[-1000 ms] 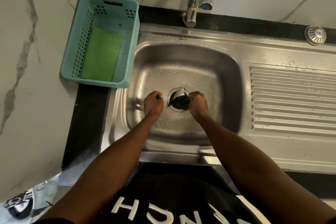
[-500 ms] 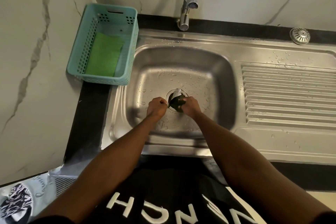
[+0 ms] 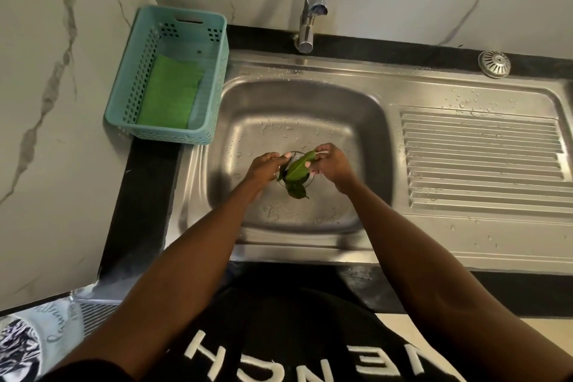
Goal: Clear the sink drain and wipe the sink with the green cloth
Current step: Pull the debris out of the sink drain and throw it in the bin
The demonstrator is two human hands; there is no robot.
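1. Both hands are low in the steel sink [image 3: 366,121], over the drain [image 3: 305,181].
2. Right hand [image 3: 330,164]: fingers pinched on the upper end of a bright green leaf [image 3: 298,168], held slanted above the drain.
3. Left hand [image 3: 266,166]: fingers curled, tips touching the leaf's lower part; whether it grips cannot be told.
4. Darker leaves [image 3: 296,190] lie in and over the drain opening.
5. Green cloth [image 3: 172,95] lies flat inside the teal basket [image 3: 124,102] on the black worktop [image 3: 139,195], left of the basin.
6. Strainer cap [image 3: 494,63] sits on the worktop at far right; water droplets on the basin floor.
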